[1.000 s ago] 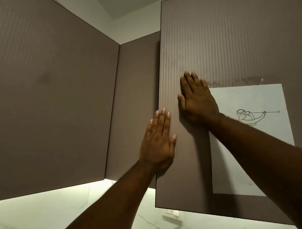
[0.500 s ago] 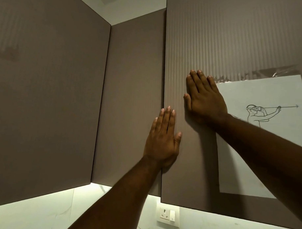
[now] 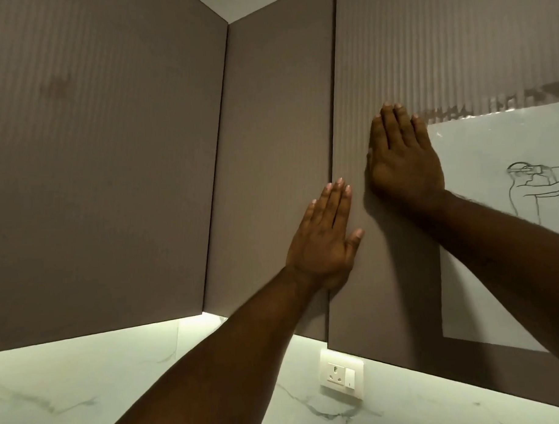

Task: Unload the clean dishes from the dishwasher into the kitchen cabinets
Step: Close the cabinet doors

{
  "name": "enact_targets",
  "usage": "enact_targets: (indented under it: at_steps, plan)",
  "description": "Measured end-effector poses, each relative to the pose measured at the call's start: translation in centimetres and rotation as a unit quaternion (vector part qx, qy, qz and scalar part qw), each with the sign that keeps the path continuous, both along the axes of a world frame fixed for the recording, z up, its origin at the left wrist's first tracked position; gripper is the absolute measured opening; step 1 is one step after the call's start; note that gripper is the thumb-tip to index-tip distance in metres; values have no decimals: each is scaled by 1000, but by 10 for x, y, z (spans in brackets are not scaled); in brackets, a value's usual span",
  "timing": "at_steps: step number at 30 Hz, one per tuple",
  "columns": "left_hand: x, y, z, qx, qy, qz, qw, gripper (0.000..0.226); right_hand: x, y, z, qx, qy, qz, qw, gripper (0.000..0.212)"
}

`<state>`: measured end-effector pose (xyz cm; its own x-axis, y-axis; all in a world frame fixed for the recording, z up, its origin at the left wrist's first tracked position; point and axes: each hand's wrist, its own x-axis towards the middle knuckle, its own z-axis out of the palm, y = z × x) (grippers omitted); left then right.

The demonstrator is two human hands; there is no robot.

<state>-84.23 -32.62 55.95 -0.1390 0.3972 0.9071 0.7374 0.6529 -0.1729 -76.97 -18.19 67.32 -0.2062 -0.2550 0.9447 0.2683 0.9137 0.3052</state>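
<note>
Both hands lie flat and fully open against a cabinet door (image 3: 385,287), fingers straight and close together, gripping nothing. The left hand (image 3: 325,238) presses near the door's left edge, its fingertips pointing toward twelve o'clock and its thumb spread toward two o'clock. The right hand (image 3: 403,156) sits just beside it at about one o'clock, higher on the same panel, with its wrist crossing the corner of a sheet of paper (image 3: 494,236).

The door is a matte grey-brown panel with fine vertical ribbing that catches the light in narrow stripes. Its left edge stands slightly forward of the neighbouring cabinet panel (image 3: 269,148), which is smooth, flat and the same colour. At nine o'clock a second ribbed cabinet door (image 3: 96,170) meets that panel at an inside corner. No dishes or dishwasher appear in view; the cabinets fill most of it.

The paper is white, rectangular and taped along its top with shiny, wrinkled clear tape (image 3: 490,106); a thin line drawing of a figure with an outstretched arm shows on it.

Below the cabinets, toward six o'clock, runs a glossy white marble wall (image 3: 88,393) with faint grey veins, lit brightly from under the cabinets. A white rectangular wall socket (image 3: 341,377) with a switch is set into it. A strip of pale ceiling (image 3: 264,3) shows at twelve o'clock.
</note>
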Motion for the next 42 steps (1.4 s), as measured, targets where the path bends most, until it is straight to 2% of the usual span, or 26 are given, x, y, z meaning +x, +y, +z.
enact_targets:
  at_steps: [2, 5, 11, 15, 20, 31, 36, 38, 40, 42]
  plan:
    - [-7, -16, -4, -24, 13, 26, 999, 71, -8, -16, -8, -12, 1, -6, 1000, 63]
    - [-26, -58, -17, -10, 3, 66, 998, 74, -23, -45, -26, -18, -11, -1, 1000, 63]
    - [-77, -173, -53, -5, -33, 201, 979, 74, -74, -103, -65, 74, -51, 15, 996, 64]
    - [-96, -220, -72, -56, -44, 264, 962, 73, -103, -140, -97, 68, -148, 27, 986, 68]
    - [-119, -233, -85, -107, 3, 296, 949, 72, -140, -176, -129, 76, -123, 57, 988, 69]
    - [-131, -237, -92, -124, 57, 335, 932, 73, -180, -217, -172, 87, -192, 81, 974, 71]
    - [-130, -237, -91, -130, 54, 341, 929, 80, -181, -217, -191, 107, -202, 108, 967, 89]
    - [-129, -238, -91, -133, 51, 340, 929, 81, -180, -214, -201, 120, -222, 99, 963, 107]
    - [-126, -239, -91, -145, 48, 345, 926, 80, -173, -212, -206, 135, -243, 35, 960, 128]
    - [-125, -240, -92, -165, 49, 335, 926, 77, -167, -209, -210, 136, -246, -21, 959, 129]
